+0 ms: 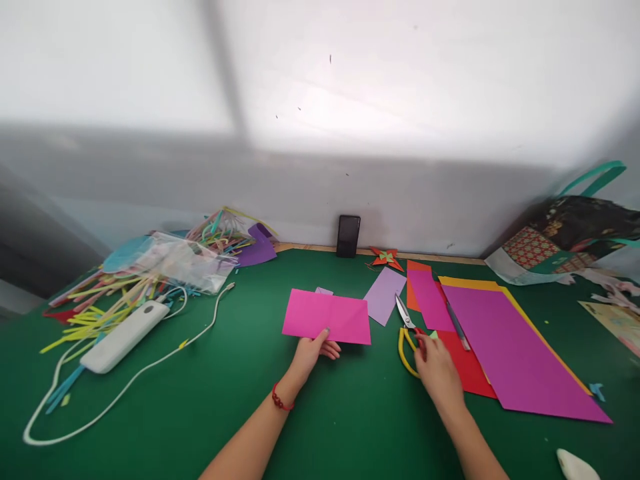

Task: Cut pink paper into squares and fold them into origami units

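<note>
A bright pink sheet of paper [345, 317], creased down the middle, is pinched by its lower edge in my left hand [313, 353], thumb on top and fingers below. My right hand [437, 370] is at the scissors [405, 320], its fingertips closed at the red part of their handles. The yellow loop of the handles faces left, and the blades are together, pointing away from me. A lilac paper strip [384, 297] lies beyond the blades. Behind the pink sheet a small lilac piece [324, 291] peeks out, mostly hidden.
On the right lie purple sheets [520, 353], red paper [473, 373] and a dark craft knife or pen [459, 327]. A phone [349, 235] leans on the wall near an orange paper pinwheel [387, 257]. Leftward are paper strips [95, 320], a white power bank [125, 337] and its cable [150, 375].
</note>
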The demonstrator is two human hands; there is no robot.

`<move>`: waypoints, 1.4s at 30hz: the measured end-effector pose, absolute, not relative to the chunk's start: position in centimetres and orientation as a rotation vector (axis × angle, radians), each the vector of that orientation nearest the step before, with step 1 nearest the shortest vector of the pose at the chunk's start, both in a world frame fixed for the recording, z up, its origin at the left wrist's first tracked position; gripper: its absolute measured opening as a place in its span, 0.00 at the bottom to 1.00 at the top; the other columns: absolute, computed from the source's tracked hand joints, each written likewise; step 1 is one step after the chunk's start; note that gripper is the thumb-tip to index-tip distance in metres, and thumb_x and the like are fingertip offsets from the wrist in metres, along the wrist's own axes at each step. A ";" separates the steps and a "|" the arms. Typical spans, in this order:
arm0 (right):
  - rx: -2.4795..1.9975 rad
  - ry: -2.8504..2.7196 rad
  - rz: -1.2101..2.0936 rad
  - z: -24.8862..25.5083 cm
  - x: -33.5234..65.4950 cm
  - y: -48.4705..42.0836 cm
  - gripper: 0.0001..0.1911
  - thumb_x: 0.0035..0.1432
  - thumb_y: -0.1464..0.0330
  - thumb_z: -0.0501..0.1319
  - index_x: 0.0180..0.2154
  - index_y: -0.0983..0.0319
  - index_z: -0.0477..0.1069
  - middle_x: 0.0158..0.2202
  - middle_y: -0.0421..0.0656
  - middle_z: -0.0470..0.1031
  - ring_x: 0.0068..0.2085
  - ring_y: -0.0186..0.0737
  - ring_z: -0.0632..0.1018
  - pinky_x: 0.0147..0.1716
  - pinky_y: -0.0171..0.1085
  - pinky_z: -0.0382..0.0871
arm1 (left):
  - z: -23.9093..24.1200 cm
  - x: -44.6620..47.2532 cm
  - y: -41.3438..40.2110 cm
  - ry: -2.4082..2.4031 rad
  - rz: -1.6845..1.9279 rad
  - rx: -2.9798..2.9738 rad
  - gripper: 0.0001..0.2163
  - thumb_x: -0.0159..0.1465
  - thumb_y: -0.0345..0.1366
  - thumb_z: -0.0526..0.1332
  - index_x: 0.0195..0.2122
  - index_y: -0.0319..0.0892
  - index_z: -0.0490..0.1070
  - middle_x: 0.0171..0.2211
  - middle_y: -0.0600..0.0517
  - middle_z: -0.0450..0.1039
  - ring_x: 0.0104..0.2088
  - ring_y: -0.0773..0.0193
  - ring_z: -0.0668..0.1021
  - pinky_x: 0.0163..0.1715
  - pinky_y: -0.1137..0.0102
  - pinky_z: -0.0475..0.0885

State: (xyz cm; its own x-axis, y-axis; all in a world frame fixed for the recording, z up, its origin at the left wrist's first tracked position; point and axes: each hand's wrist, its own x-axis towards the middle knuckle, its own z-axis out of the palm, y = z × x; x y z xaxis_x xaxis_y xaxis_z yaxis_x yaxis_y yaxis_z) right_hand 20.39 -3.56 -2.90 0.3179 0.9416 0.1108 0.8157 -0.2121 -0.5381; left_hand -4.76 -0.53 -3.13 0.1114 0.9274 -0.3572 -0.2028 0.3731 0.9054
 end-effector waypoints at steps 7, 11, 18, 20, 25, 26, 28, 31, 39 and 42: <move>-2.374 -1.246 0.406 -2.9 20.2 -4.3 0.15 0.55 0.62 0.46 0.39 0.59 0.67 0.35 0.45 0.72 0.34 0.46 0.74 0.23 0.37 0.62 | -4.5 -4.4 -0.4 1.199 0.956 0.857 0.24 0.43 0.57 0.61 0.13 0.37 0.70 0.14 0.47 0.71 0.14 0.66 0.72 0.18 0.71 0.69; -2.419 -1.222 0.361 -2.5 20.0 -3.8 0.15 0.54 0.57 0.49 0.36 0.58 0.67 0.27 0.41 0.71 0.29 0.42 0.73 0.20 0.35 0.57 | -4.1 -4.4 -0.5 1.205 0.979 0.869 0.23 0.43 0.56 0.62 0.14 0.37 0.70 0.16 0.47 0.72 0.15 0.66 0.72 0.19 0.71 0.70; -2.309 -1.233 0.383 -3.1 20.7 -4.3 0.15 0.55 0.57 0.49 0.36 0.58 0.67 0.28 0.41 0.70 0.29 0.40 0.72 0.21 0.34 0.59 | -3.7 -4.1 -0.5 1.219 0.962 0.911 0.23 0.44 0.56 0.62 0.12 0.37 0.70 0.14 0.49 0.70 0.16 0.67 0.72 0.19 0.72 0.69; -2.323 -1.249 0.400 -3.0 20.7 -4.2 0.16 0.54 0.55 0.49 0.36 0.58 0.67 0.27 0.41 0.69 0.29 0.41 0.72 0.20 0.34 0.59 | -3.7 -4.1 -0.5 1.211 0.960 0.908 0.22 0.44 0.55 0.62 0.12 0.37 0.70 0.14 0.49 0.70 0.16 0.67 0.71 0.19 0.72 0.69; -2.356 -1.299 0.381 -3.2 20.7 -4.2 0.18 0.55 0.54 0.48 0.35 0.59 0.67 0.29 0.42 0.69 0.30 0.42 0.72 0.19 0.34 0.58 | -3.5 -4.1 -0.4 1.188 0.995 0.859 0.21 0.44 0.53 0.63 0.14 0.36 0.71 0.15 0.49 0.70 0.16 0.68 0.71 0.20 0.72 0.68; -2.328 -1.313 0.343 -3.4 20.7 -4.4 0.18 0.55 0.54 0.48 0.35 0.59 0.67 0.30 0.44 0.69 0.31 0.43 0.72 0.19 0.35 0.59 | -3.4 -4.1 -0.4 1.193 1.000 0.847 0.21 0.44 0.53 0.64 0.14 0.36 0.71 0.15 0.49 0.70 0.16 0.68 0.71 0.20 0.73 0.68; -2.225 -1.354 0.214 -3.6 20.8 -4.7 0.21 0.55 0.53 0.47 0.35 0.60 0.69 0.33 0.47 0.70 0.34 0.46 0.72 0.23 0.38 0.63 | -3.3 -4.2 -0.4 1.180 1.010 0.832 0.21 0.44 0.53 0.64 0.14 0.36 0.71 0.15 0.50 0.69 0.16 0.68 0.71 0.20 0.73 0.67; -1.930 -1.496 0.109 -2.9 20.9 -3.5 0.23 0.54 0.50 0.48 0.32 0.60 0.70 0.34 0.48 0.71 0.37 0.48 0.71 0.33 0.42 0.66 | -3.4 -4.3 -0.5 1.048 1.021 0.801 0.22 0.44 0.54 0.64 0.16 0.35 0.71 0.16 0.50 0.70 0.17 0.68 0.71 0.19 0.73 0.65; -1.502 -1.559 0.563 0.1 17.3 13.7 0.21 0.43 0.55 0.63 0.36 0.63 0.68 0.34 0.48 0.75 0.38 0.46 0.75 0.35 0.41 0.69 | -3.5 -4.1 -0.4 0.795 0.853 0.764 0.22 0.46 0.53 0.64 0.17 0.34 0.70 0.16 0.50 0.68 0.18 0.67 0.71 0.19 0.73 0.64; -1.507 -1.545 0.553 -1.3 14.4 19.7 0.27 0.41 0.58 0.66 0.43 0.63 0.65 0.44 0.52 0.72 0.47 0.49 0.72 0.43 0.44 0.66 | -3.3 -3.9 -0.4 0.790 0.863 0.738 0.21 0.48 0.52 0.63 0.18 0.34 0.70 0.17 0.49 0.68 0.19 0.67 0.71 0.19 0.73 0.64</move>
State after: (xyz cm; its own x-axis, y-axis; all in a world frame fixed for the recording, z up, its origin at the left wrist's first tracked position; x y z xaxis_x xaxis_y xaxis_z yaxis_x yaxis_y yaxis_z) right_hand 14.45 19.66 -1.32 0.1258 0.9522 0.2784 0.5593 0.1638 -0.8126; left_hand -3.93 -0.38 -3.33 0.4179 0.8608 -0.2904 -0.3653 0.4519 0.8139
